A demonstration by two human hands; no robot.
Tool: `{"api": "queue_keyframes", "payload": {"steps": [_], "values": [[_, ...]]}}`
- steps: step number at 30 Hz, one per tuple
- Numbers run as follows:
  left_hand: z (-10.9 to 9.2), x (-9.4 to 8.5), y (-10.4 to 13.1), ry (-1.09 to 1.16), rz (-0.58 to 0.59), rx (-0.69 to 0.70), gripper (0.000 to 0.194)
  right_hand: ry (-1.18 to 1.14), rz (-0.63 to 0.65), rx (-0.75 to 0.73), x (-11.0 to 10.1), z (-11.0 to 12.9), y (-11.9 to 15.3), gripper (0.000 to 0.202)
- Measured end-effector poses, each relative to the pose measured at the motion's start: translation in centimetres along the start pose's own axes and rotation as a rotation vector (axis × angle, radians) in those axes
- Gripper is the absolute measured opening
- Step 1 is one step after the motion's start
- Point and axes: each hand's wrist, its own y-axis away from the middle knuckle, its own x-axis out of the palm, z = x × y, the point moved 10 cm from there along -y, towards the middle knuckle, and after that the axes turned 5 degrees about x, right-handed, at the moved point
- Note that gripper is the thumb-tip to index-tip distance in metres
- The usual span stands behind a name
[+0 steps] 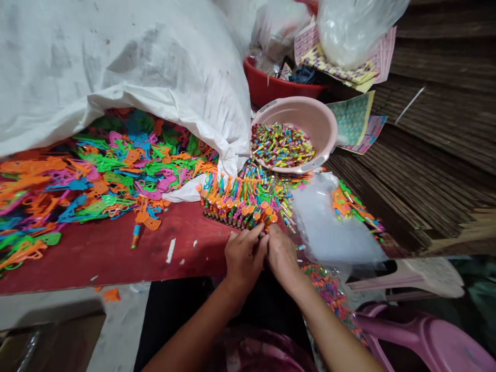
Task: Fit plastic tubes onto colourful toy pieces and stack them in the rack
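Side by side at the red table's front edge, my left hand [245,254] and my right hand [282,252] meet at their fingertips. Both have bent, closed fingers, and whatever they pinch is too small or hidden to make out. Just beyond them stands a rack [228,221] packed with rows of small colourful plastic pieces with orange round tops. My fingertips are at its near right end. Behind and right of the rack lie loose small striped tubes [284,204]. More of these tubes [281,144] fill part of a pink basin [323,121].
A big white sack [174,57] spills colourful plastic pieces [112,175] over the red table [96,258]. Clear plastic bags [325,222] lie to the right, near corrugated sheeting [434,134]. A red tub [271,82] stands behind; a pink stool [430,336] is at lower right.
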Motion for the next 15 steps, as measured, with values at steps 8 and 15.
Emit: {"api": "queue_keyframes", "payload": {"steps": [8,15], "values": [[-5.1,-4.2,-3.8,-0.17,-0.108,0.216,0.028,-0.067,0.08,0.024,1.2,-0.7,-0.5,0.023],[-4.1,-1.7,-9.7,-0.192,0.402,0.265,0.026,-0.287,-0.077,-0.122,0.9,-0.7,-0.5,0.018]]}}
